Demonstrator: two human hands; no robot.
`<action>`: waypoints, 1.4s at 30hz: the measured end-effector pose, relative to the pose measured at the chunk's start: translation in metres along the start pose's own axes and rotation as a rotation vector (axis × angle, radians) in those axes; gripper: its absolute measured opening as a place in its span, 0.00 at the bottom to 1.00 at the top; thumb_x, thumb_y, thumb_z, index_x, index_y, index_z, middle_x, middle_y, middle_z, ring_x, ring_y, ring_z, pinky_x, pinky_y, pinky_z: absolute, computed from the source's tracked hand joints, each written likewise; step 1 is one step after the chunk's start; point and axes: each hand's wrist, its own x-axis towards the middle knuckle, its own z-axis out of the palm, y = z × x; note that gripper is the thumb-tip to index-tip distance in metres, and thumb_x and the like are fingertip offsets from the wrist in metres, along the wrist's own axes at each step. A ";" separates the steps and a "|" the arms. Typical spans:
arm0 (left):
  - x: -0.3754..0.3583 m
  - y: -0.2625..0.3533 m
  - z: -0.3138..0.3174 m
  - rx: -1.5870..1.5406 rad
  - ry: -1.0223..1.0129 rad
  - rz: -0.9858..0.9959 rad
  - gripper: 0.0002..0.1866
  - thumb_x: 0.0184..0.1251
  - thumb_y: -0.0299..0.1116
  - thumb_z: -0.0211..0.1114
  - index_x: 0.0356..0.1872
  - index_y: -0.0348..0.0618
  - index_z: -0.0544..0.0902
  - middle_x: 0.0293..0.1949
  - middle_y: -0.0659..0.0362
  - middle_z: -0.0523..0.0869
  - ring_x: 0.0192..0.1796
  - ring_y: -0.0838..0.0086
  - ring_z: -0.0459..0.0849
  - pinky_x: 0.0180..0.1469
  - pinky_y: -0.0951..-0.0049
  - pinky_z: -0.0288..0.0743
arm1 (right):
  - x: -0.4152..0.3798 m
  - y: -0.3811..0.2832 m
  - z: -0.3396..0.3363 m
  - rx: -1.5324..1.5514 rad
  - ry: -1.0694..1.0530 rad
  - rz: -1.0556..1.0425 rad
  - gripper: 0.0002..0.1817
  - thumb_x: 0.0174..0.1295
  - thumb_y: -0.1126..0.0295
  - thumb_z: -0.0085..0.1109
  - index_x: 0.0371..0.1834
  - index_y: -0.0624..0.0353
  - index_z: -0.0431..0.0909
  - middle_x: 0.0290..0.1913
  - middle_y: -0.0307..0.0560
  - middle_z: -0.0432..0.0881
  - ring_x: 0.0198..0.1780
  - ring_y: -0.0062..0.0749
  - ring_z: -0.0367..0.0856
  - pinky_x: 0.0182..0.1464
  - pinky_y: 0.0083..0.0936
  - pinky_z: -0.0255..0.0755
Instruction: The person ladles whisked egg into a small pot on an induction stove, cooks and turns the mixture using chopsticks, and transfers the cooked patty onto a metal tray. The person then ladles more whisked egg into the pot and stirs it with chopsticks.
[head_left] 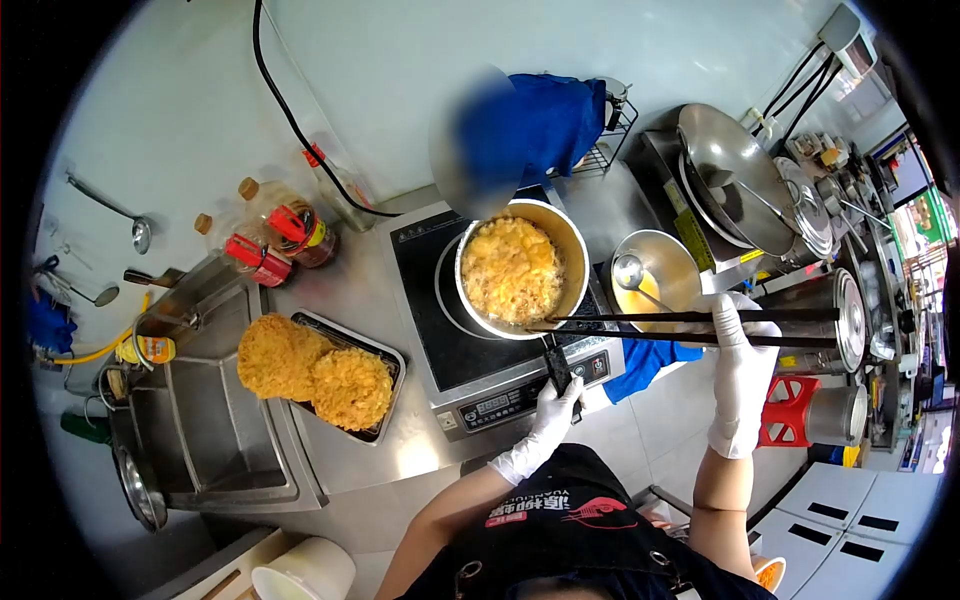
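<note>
On a steel counter [345,462] with a sink [215,425], above pale tiled floor [668,420], a pot [574,250] stands on a cooker [422,325], left hand [546,425] closed round its handle [557,366], right hand [742,355] gripping long chopsticks [650,318].

I can't make out what the blurred patch [485,145] over one side of the blue cloth [565,120] covers, nor read the cooker display [492,407], while the left hand [549,418] hides part of the pot handle [556,362] and the white bucket [302,574] is cut off below.

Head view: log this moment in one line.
left grip: on pot handle | right grip: holding chopsticks, tips at pot | pot: on cooktop, golden food amid bubbles | tray: two golden pieces
</note>
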 end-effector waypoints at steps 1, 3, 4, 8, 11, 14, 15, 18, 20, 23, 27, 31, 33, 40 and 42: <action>0.001 -0.003 -0.001 0.000 -0.001 0.011 0.06 0.69 0.33 0.55 0.36 0.43 0.74 0.21 0.67 0.76 0.22 0.84 0.72 0.25 0.84 0.66 | -0.002 -0.003 0.005 0.013 0.006 0.026 0.11 0.58 0.65 0.63 0.31 0.63 0.80 0.28 0.38 0.80 0.29 0.17 0.72 0.34 0.14 0.65; 0.005 -0.012 -0.003 0.009 0.013 0.023 0.06 0.68 0.34 0.56 0.36 0.43 0.74 0.21 0.67 0.76 0.21 0.84 0.71 0.24 0.84 0.66 | -0.005 -0.009 0.008 0.120 -0.068 0.147 0.11 0.57 0.64 0.64 0.32 0.63 0.80 0.28 0.40 0.80 0.31 0.19 0.74 0.37 0.15 0.66; 0.006 -0.016 -0.004 0.014 0.020 0.031 0.06 0.68 0.34 0.56 0.36 0.43 0.74 0.20 0.67 0.75 0.20 0.84 0.71 0.24 0.84 0.66 | -0.008 0.000 0.013 -0.016 -0.022 0.001 0.08 0.60 0.70 0.59 0.32 0.66 0.79 0.29 0.42 0.81 0.24 0.18 0.77 0.27 0.15 0.71; 0.008 -0.019 -0.002 0.033 0.056 -0.001 0.07 0.68 0.35 0.56 0.34 0.43 0.73 0.20 0.66 0.75 0.20 0.84 0.72 0.24 0.83 0.66 | -0.028 0.047 0.028 0.055 -0.130 0.083 0.07 0.62 0.72 0.56 0.30 0.65 0.78 0.27 0.40 0.79 0.30 0.19 0.77 0.32 0.15 0.70; 0.007 -0.007 0.005 0.000 0.066 -0.085 0.08 0.68 0.35 0.56 0.31 0.43 0.72 0.21 0.66 0.75 0.22 0.83 0.73 0.26 0.82 0.68 | -0.055 0.077 0.039 0.166 -0.036 0.118 0.12 0.66 0.67 0.50 0.34 0.65 0.76 0.34 0.46 0.80 0.35 0.31 0.81 0.40 0.27 0.78; 0.012 -0.017 0.004 0.019 0.072 -0.012 0.07 0.69 0.34 0.55 0.32 0.42 0.73 0.21 0.66 0.75 0.23 0.83 0.72 0.26 0.82 0.68 | -0.082 0.143 0.040 0.391 0.085 0.194 0.14 0.67 0.62 0.48 0.43 0.63 0.72 0.43 0.50 0.78 0.39 0.33 0.80 0.41 0.29 0.77; 0.013 -0.017 0.005 0.020 0.080 -0.015 0.06 0.68 0.33 0.56 0.33 0.42 0.73 0.21 0.66 0.75 0.22 0.83 0.72 0.25 0.83 0.67 | -0.085 0.146 0.043 0.459 0.089 0.193 0.15 0.67 0.61 0.48 0.44 0.63 0.72 0.43 0.51 0.78 0.39 0.34 0.80 0.41 0.29 0.77; 0.014 -0.015 0.006 0.004 0.102 -0.017 0.04 0.68 0.31 0.56 0.35 0.42 0.73 0.19 0.66 0.75 0.21 0.83 0.71 0.24 0.84 0.66 | -0.091 0.150 0.053 0.543 0.073 0.151 0.18 0.67 0.57 0.48 0.47 0.63 0.71 0.44 0.51 0.78 0.40 0.34 0.80 0.42 0.30 0.76; 0.014 -0.014 0.012 -0.058 0.114 -0.003 0.04 0.68 0.31 0.56 0.35 0.42 0.73 0.19 0.66 0.75 0.21 0.83 0.71 0.24 0.84 0.65 | -0.092 0.148 0.060 0.650 0.098 0.248 0.19 0.66 0.57 0.49 0.48 0.63 0.70 0.43 0.50 0.78 0.40 0.33 0.80 0.42 0.29 0.76; 0.014 -0.016 0.010 -0.003 0.107 -0.041 0.04 0.69 0.30 0.54 0.36 0.42 0.75 0.24 0.68 0.76 0.26 0.84 0.72 0.29 0.84 0.68 | -0.088 0.145 0.073 0.644 0.140 0.300 0.20 0.66 0.56 0.49 0.50 0.62 0.70 0.39 0.50 0.77 0.37 0.31 0.78 0.41 0.27 0.76; 0.022 -0.026 0.005 -0.364 0.077 -0.112 0.10 0.70 0.30 0.48 0.47 0.42 0.75 0.44 0.59 0.76 0.48 0.77 0.72 0.53 0.76 0.65 | -0.076 0.141 0.088 0.724 0.121 0.303 0.20 0.66 0.55 0.49 0.49 0.62 0.71 0.42 0.50 0.76 0.37 0.32 0.79 0.40 0.26 0.77; 0.022 0.023 0.040 -1.815 0.010 -0.431 0.14 0.67 0.34 0.50 0.49 0.38 0.74 0.52 0.54 0.74 0.58 0.72 0.69 0.61 0.70 0.63 | -0.069 0.134 0.102 0.766 0.155 0.345 0.19 0.65 0.55 0.50 0.48 0.60 0.71 0.46 0.49 0.76 0.39 0.31 0.79 0.39 0.24 0.77; 0.015 0.047 0.058 -1.798 -0.099 -0.380 0.16 0.68 0.33 0.48 0.52 0.38 0.72 0.54 0.50 0.72 0.61 0.69 0.66 0.64 0.68 0.59 | -0.067 0.132 0.103 0.760 0.144 0.386 0.19 0.65 0.55 0.50 0.47 0.60 0.71 0.45 0.48 0.76 0.39 0.31 0.79 0.38 0.24 0.77; 0.021 -0.001 0.013 -0.967 -0.070 -0.256 0.21 0.70 0.36 0.43 0.61 0.38 0.64 0.57 0.51 0.70 0.62 0.66 0.66 0.66 0.67 0.57 | -0.062 0.130 0.101 0.816 0.135 0.376 0.18 0.65 0.56 0.51 0.47 0.60 0.71 0.45 0.48 0.77 0.38 0.32 0.79 0.39 0.25 0.77; 0.019 -0.007 0.009 -0.414 -0.075 -0.178 0.23 0.70 0.35 0.41 0.64 0.40 0.60 0.62 0.54 0.66 0.66 0.69 0.62 0.67 0.69 0.54 | -0.060 0.134 0.101 0.855 0.146 0.363 0.18 0.65 0.56 0.51 0.47 0.59 0.71 0.45 0.48 0.77 0.38 0.32 0.79 0.39 0.25 0.77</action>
